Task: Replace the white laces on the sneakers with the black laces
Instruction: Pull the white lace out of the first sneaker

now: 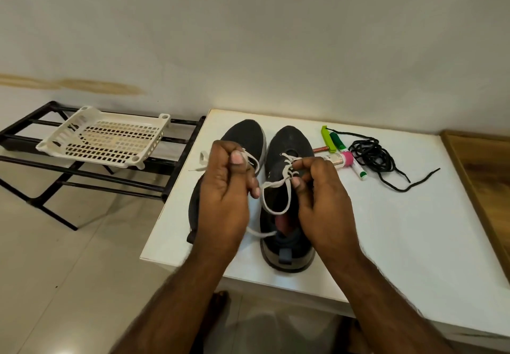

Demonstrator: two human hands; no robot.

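Two dark sneakers stand side by side on the white table (386, 229), toes pointing away from me. My left hand (226, 188) covers most of the left sneaker (245, 135) and grips a strand of white lace between thumb and curled fingers. My right hand (320, 193) pinches the white lace (276, 193) over the tongue of the right sneaker (287, 144); a loose loop hangs between my hands. A tangled bundle of black laces (372, 157) lies to the right of the sneakers, one end trailing right.
Green markers (338, 141), a lime clip (327, 138) and a pink-capped tube (340, 159) lie between the sneakers and the black laces. A white plastic basket (107, 138) sits on a black metal rack (33, 133) at left. A wooden surface (485, 171) borders the table's right side.
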